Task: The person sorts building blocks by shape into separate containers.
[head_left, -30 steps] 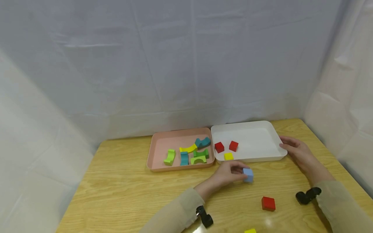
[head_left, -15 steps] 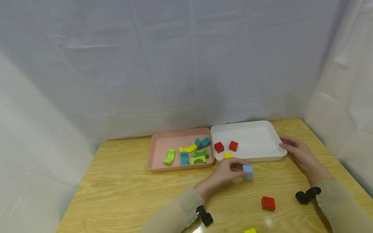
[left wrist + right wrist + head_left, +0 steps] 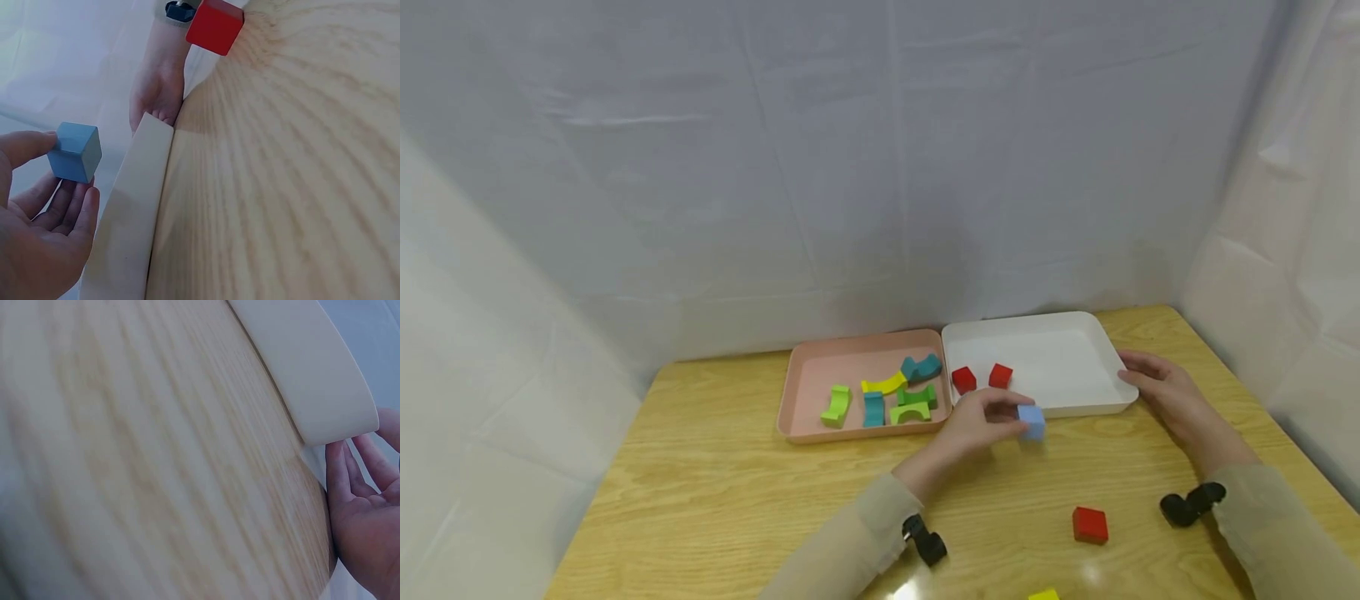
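Observation:
In the head view my left hand (image 3: 973, 427) pinches a light blue cube (image 3: 1031, 422) between thumb and fingers, raised near the front rim of the white tray (image 3: 1037, 354). The left wrist view shows that cube (image 3: 75, 152) with the thumb on one side and fingers below. At the tray's right end, my right hand (image 3: 1172, 400) touches the edge with thumb and fingertips, its fingers fairly straight in the right wrist view. Two red cubes, one at the left (image 3: 964, 381) and one beside it (image 3: 1000, 376), lie in the white tray.
Left of the white tray stands a pink tray (image 3: 808, 375) with several curved green, teal and yellow blocks. A red cube (image 3: 1090, 526) lies on the wooden table (image 3: 715, 500), and a yellow block (image 3: 1044, 595) shows at the bottom edge. White cloth (image 3: 850, 167) hangs behind.
My left hand has moved up and slightly left with the light blue cube, toward the white tray. It now covers the yellow block there. The right hand stays at the tray edge.

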Demonstrator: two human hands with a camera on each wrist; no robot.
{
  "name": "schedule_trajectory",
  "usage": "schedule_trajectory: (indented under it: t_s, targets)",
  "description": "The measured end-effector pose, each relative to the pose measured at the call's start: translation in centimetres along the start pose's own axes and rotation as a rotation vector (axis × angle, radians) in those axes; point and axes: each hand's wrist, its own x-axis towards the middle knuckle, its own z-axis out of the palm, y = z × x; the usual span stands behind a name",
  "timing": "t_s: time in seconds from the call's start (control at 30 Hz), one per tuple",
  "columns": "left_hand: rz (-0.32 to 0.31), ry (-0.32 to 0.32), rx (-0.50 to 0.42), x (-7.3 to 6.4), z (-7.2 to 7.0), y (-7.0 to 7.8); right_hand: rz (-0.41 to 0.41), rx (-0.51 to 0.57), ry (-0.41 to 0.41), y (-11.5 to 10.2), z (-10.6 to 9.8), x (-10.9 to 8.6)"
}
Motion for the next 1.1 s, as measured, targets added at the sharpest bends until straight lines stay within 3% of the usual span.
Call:
schedule_trajectory:
  t_s: [0.5, 0.73, 1.1]
  targets:
    - [-0.03, 0.044, 0.009, 1.1, -1.2, 0.0, 0.001, -0.008, 0.007, 0.1, 0.0, 0.1]
    - [-0.047, 0.091, 0.046, 1.7, -1.2, -0.2, -0.019, 0.009, -0.005, 0.0, 0.0, -0.1]
    - [-0.074, 0.143, 0.052, 2.6, -1.1, -0.2, 0.018, -0.045, 0.015, -0.1, -0.1, -0.2]
